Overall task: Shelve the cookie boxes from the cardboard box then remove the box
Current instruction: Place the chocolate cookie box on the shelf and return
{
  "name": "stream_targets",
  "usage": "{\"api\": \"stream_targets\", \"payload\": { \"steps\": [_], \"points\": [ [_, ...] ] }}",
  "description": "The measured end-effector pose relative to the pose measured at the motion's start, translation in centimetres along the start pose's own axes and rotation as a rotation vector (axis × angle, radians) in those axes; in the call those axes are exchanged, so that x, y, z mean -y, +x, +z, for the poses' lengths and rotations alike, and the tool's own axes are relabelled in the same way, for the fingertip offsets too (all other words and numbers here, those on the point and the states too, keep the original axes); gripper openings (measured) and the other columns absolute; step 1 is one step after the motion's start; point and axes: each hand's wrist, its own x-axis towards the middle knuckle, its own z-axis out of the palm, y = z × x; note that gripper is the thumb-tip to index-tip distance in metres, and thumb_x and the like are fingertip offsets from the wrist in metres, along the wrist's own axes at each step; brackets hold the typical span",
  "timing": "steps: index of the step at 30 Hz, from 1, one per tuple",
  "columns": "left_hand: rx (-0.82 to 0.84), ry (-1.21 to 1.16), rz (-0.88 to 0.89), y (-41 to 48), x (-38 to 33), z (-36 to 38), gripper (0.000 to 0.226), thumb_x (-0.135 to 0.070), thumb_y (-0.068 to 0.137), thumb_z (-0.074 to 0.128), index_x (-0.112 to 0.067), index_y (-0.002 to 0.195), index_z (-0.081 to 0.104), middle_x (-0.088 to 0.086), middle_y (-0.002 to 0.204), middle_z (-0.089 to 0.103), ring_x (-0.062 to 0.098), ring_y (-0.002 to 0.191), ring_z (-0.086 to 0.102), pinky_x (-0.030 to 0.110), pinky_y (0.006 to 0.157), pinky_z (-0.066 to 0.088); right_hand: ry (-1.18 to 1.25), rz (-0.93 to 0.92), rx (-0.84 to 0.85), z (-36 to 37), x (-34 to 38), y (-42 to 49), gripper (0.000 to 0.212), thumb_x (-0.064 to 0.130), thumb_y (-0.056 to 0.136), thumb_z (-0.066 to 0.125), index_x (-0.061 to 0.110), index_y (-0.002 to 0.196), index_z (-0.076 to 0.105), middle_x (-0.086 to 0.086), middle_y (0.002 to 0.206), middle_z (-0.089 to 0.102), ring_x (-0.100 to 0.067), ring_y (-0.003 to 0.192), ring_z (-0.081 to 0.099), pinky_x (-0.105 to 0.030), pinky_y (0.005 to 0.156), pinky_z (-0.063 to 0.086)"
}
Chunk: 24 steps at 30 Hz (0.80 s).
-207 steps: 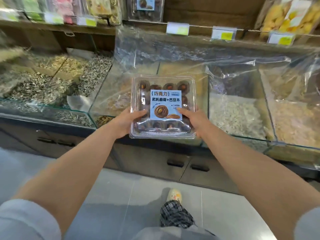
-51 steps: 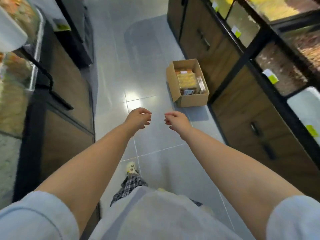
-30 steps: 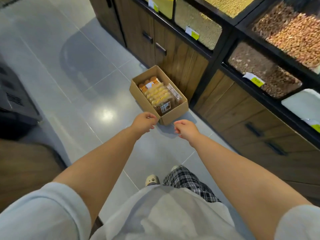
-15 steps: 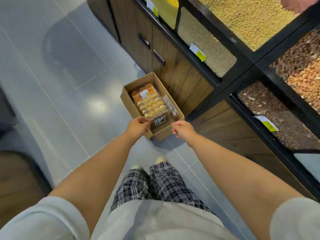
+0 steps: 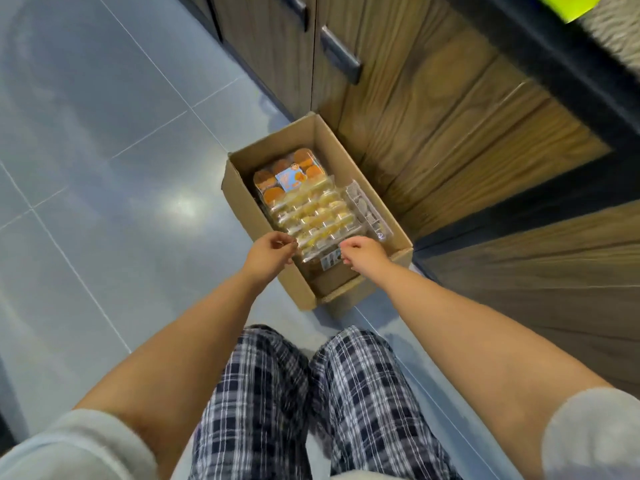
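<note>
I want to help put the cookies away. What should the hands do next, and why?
Probably lower both hands a little and take hold of the top cookie box by its near edge. The left hand and right hand hover empty just above it, and the cardboard box on the floor still holds several packs, so it cannot go yet.

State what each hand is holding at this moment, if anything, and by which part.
Nothing is held yet. The left hand and right hand, fingers loosely curled, hover at the near end of the top clear cookie box inside the cardboard box; no closed grip shows.
</note>
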Motion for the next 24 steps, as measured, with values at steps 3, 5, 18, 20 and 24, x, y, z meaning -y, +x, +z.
{"api": "stream_targets", "payload": {
  "steps": [3, 5, 18, 20, 24],
  "points": [
    [-0.001, 0.037, 0.068, 6.7, 3.3, 0.7, 0.010, -0.013, 0.094, 0.055, -0.008, 0.101, 0.060, 0.006, 0.084, 0.062, 0.018, 0.076, 0.058, 0.026, 0.066, 0.047, -0.165, -0.108, 0.029, 1.8, -2.3, 7.0, 0.031, 0.017, 0.096, 0.052, 0.010, 0.125, 0.059, -0.007, 0.120, 0.059, -0.020, 0.108, 0.056, -0.024, 0.088, 0.042],
    [-0.005, 0.073, 0.113, 10.6, 4.6, 1.0, 0.009, -0.016, 0.093, 0.057, -0.012, 0.101, 0.061, 0.007, 0.090, 0.064, 0.022, 0.082, 0.063, 0.030, 0.072, 0.053, -0.372, -0.217, 0.024, 2.5, -3.7, 11.1, 0.034, 0.018, 0.094, 0.055, 0.013, 0.128, 0.057, -0.007, 0.127, 0.050, -0.022, 0.115, 0.050, -0.024, 0.092, 0.039],
    [-0.045, 0.033, 0.199, 15.7, 7.3, 3.1, 0.008, -0.013, 0.091, 0.058, -0.019, 0.092, 0.063, 0.004, 0.088, 0.066, 0.024, 0.086, 0.065, 0.039, 0.084, 0.053, -1.274, -0.672, 0.079, 4.0, -6.7, 16.3, 0.076, 0.042, 0.083, 0.068, 0.028, 0.147, 0.030, -0.005, 0.137, 0.039, -0.025, 0.126, 0.041, -0.040, 0.100, 0.038],
    [-0.040, 0.013, 0.200, 15.9, 7.4, 2.9, 0.008, -0.011, 0.092, 0.057, -0.015, 0.096, 0.063, 0.001, 0.085, 0.064, 0.018, 0.080, 0.064, 0.035, 0.082, 0.052, -1.355, -0.673, 0.072, 4.1, -6.5, 16.2, 0.071, 0.031, 0.084, 0.068, 0.025, 0.146, 0.033, -0.005, 0.134, 0.047, -0.026, 0.121, 0.046, -0.038, 0.092, 0.044],
    [-0.007, 0.002, 0.185, 15.1, 7.0, 2.1, 0.011, -0.012, 0.091, 0.057, -0.016, 0.101, 0.063, 0.002, 0.089, 0.063, 0.016, 0.081, 0.062, 0.033, 0.083, 0.052, -1.371, -0.714, 0.008, 3.8, -5.9, 15.4, 0.040, 0.030, 0.085, 0.067, 0.016, 0.121, 0.056, -0.002, 0.120, 0.057, -0.022, 0.114, 0.046, -0.036, 0.095, 0.037]
  ]
}}
